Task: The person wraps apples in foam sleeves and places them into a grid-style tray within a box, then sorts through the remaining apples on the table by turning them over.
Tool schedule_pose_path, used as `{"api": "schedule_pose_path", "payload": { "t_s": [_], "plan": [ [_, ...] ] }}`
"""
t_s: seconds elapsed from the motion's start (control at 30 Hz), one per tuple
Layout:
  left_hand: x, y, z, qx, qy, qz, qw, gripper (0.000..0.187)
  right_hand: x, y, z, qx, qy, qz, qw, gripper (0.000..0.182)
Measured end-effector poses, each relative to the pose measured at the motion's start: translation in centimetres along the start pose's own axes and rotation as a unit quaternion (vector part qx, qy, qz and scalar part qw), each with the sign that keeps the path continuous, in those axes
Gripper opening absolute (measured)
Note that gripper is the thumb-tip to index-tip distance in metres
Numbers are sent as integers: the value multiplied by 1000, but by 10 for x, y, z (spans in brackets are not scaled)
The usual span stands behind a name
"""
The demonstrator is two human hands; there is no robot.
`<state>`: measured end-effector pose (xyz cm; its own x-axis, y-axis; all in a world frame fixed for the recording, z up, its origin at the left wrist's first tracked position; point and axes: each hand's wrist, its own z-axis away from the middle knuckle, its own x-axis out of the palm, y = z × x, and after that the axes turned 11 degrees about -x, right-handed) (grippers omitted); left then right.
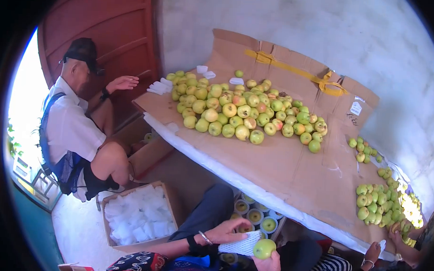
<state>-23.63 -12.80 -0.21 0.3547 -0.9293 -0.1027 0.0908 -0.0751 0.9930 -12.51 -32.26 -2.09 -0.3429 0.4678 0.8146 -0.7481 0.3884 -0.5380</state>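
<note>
Glossy apple, white foam net sleeve, matt cardboard sheet.

Your view is fisheye — black vignette rings frame, straight edges of cardboard sheet bow toward corners. Daylight floods in from open doorway at left, blown out to white there. You get soft, even light over apples; faint shadows under them, none hard. Wall reads pale, slightly washed. Lower edge dimmer — your left hand and right hand sit in shade, a little soft. Far right corner blurs, smears.
</note>
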Motion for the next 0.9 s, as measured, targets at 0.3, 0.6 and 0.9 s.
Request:
{"api": "schedule_pose_path", "payload": {
  "t_s": [0.3, 0.6, 0.9],
  "plan": [
    [25, -11, 0, -151, 36, 173, 973, 26, 30, 34, -6, -160, 15, 379, 911, 24],
    [23, -44, 8, -130, 79, -5, 988, 26, 28, 40, -8, -117, 42, 320, 939, 23],
    [20, -53, 7, -80, 169, -78, 979, 14, 34, 55, -26, -208, 24, 342, 916, 58]
  ]
}}
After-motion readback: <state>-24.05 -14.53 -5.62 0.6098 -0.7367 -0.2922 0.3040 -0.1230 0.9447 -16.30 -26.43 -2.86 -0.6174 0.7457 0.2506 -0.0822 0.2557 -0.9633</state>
